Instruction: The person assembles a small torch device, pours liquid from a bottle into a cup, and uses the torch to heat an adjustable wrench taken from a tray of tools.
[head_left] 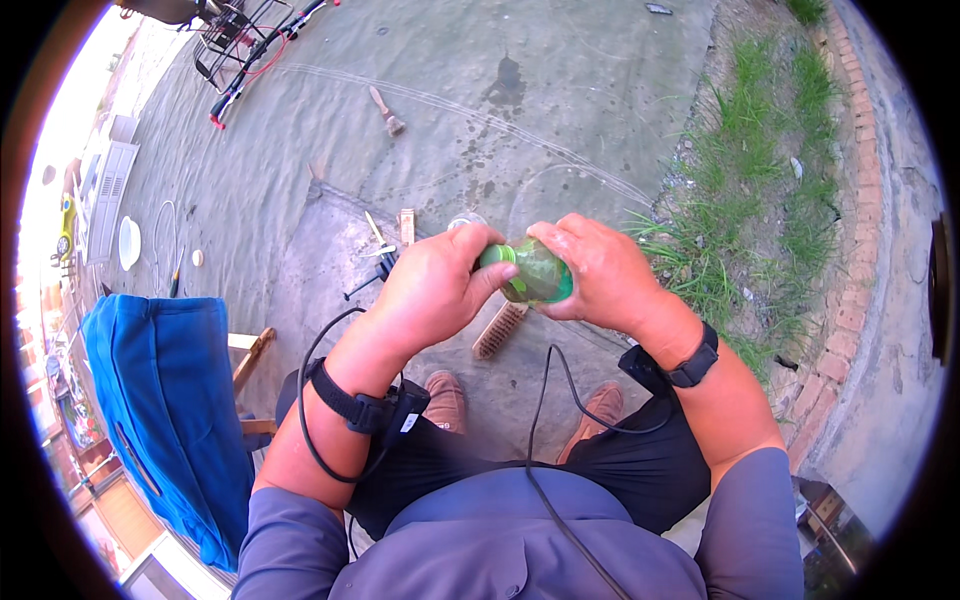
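A green see-through plastic bottle point(540, 272) lies sideways between my two hands, above the ground ahead of me. My left hand point(445, 280) pinches its green cap point(497, 256) at the neck with thumb and fingers. The body of the bottle is wrapped by my right hand point(600, 265), which hides its far end. Just below the bottle, on the ground between my feet, rests a wooden scrub brush point(498, 332) with short bristles. A clear rounded thing point(466, 220) shows partly behind my left hand; I cannot make out what it is.
To my left, blue cloth point(165, 400) drapes over a wooden-legged frame. A paintbrush point(388, 112) lies farther out on the concrete, and a dark tool point(375, 270) sits beside my left forearm. Black cables hang from both wrist straps. Grass point(745, 160) and brick edging point(855, 230) run along the right.
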